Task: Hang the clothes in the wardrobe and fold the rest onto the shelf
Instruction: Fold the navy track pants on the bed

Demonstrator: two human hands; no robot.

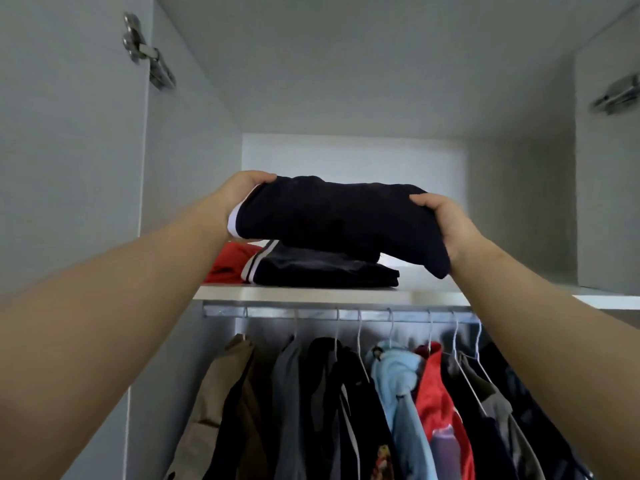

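Note:
A folded dark navy garment (pixel 332 220) with a white trim at its left end is held up over the white wardrobe shelf (pixel 311 293). My left hand (pixel 239 192) grips its left end and my right hand (pixel 446 223) grips its right end, thumb on top. Its right corner droops toward the shelf. Under it lies a folded black garment with white stripes (pixel 322 270), and a red garment (pixel 230 259) lies on the shelf to the left of that.
Below the shelf a metal rail (pixel 346 313) carries several hangers with clothes: brown, grey, black, light blue and red pieces (pixel 398 393). Both wardrobe doors stand open, with metal hinges at the upper left (pixel 147 51) and the right (pixel 618 95). The shelf's right part is bare.

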